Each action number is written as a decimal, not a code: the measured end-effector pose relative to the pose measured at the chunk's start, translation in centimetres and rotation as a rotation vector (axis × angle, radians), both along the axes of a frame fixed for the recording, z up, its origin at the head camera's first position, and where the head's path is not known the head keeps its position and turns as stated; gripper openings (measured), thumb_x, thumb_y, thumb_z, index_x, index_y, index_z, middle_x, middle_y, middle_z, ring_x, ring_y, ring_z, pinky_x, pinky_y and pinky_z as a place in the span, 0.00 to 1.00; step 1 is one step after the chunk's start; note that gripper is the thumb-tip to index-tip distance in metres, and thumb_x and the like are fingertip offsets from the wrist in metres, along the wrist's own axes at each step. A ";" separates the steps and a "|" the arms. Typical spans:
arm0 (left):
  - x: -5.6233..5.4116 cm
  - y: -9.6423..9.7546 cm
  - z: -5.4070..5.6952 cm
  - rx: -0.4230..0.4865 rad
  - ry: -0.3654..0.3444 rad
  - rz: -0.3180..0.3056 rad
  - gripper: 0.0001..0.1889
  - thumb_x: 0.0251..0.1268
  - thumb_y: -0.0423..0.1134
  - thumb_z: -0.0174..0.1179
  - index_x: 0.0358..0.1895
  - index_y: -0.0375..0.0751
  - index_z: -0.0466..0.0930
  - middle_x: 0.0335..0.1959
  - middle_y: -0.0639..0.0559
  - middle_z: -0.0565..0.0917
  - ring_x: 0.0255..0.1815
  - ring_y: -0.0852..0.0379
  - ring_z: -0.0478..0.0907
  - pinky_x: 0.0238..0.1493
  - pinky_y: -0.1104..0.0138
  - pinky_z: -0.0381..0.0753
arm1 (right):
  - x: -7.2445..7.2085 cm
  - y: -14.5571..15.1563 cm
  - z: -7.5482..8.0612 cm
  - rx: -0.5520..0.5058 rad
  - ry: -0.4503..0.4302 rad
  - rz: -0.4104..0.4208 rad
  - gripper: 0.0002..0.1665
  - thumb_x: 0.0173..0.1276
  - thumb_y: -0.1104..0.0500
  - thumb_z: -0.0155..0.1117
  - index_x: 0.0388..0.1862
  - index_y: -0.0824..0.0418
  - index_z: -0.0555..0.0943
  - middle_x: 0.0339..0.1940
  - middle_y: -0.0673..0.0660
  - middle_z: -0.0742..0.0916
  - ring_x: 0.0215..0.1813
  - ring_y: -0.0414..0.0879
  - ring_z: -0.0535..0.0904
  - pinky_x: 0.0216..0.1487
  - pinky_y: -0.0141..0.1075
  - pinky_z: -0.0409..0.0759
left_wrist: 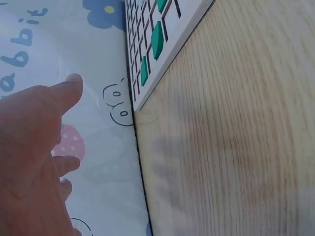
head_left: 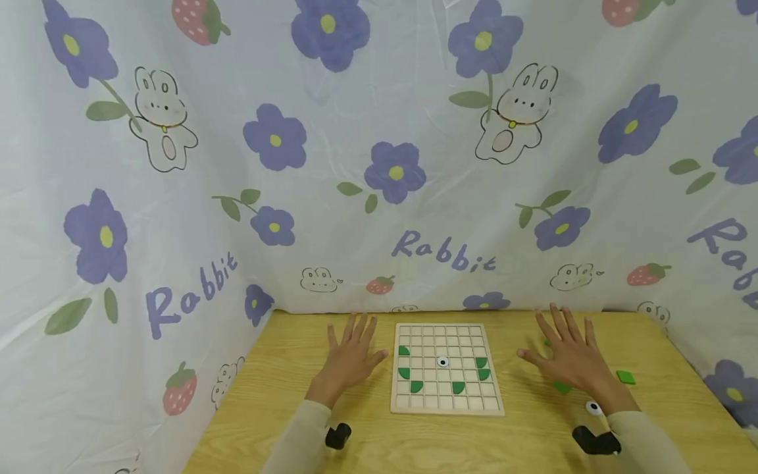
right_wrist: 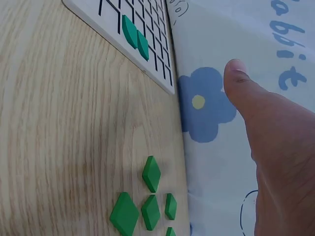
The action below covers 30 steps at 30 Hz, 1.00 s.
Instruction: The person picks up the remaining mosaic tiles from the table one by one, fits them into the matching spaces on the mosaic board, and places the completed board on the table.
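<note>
A pale wooden grid board [head_left: 447, 413] lies on the table between the hands. Several dark green quarter-round pieces [head_left: 458, 388] sit in its cells, and a round eye piece [head_left: 443, 362] is near its middle. To the board's left, my left hand [head_left: 351, 359] is spread above the table and holds nothing. My right hand [head_left: 568, 361] is likewise spread on the other side, over several green square tiles [head_left: 626, 377], partly hiding them. In the right wrist view, the tiles [right_wrist: 125, 214] lie flat and apart from the hand. A second eye piece [head_left: 593, 408] lies beside the right wrist.
The wood-grain table [head_left: 379, 441] ends at the back against a white curtain [head_left: 343, 257] printed with flowers and rabbits. That curtain also hangs along the left and right sides. Black devices [head_left: 339, 436] are worn at both wrists.
</note>
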<state>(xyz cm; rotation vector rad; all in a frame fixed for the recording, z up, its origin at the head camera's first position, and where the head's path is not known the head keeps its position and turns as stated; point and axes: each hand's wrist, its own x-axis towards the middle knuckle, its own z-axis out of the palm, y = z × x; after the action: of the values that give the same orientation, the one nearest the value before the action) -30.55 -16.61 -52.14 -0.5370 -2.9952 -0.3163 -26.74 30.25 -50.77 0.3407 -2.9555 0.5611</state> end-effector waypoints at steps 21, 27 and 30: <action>4.8 1.1 -0.7 0.048 0.070 -0.085 0.29 0.83 0.51 0.59 0.78 0.40 0.72 0.76 0.43 0.77 0.79 0.42 0.72 0.75 0.40 0.74 | 4.3 0.9 0.0 0.019 0.032 -0.015 0.32 0.76 0.49 0.71 0.71 0.64 0.80 0.65 0.71 0.85 0.66 0.75 0.78 0.57 0.70 0.80; 5.6 1.4 -1.7 0.044 0.071 -0.097 0.29 0.82 0.51 0.60 0.77 0.40 0.73 0.73 0.44 0.80 0.74 0.43 0.76 0.70 0.42 0.78 | 5.4 1.5 -0.2 -0.040 -0.013 -0.019 0.25 0.75 0.53 0.71 0.65 0.65 0.83 0.58 0.65 0.89 0.51 0.63 0.87 0.47 0.56 0.87; 6.0 1.6 -2.2 0.056 0.047 -0.107 0.30 0.82 0.51 0.59 0.77 0.39 0.72 0.73 0.44 0.80 0.74 0.43 0.77 0.70 0.41 0.79 | 5.6 2.2 -0.6 -0.048 -0.062 -0.029 0.24 0.75 0.54 0.71 0.64 0.66 0.83 0.53 0.61 0.90 0.44 0.52 0.86 0.37 0.46 0.86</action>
<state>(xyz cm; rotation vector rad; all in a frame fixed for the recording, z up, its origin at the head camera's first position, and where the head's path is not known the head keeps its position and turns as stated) -24.57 -14.99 -54.32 -0.6901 -2.9089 -0.3881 -21.12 32.42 -51.38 0.2796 -2.9946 0.6493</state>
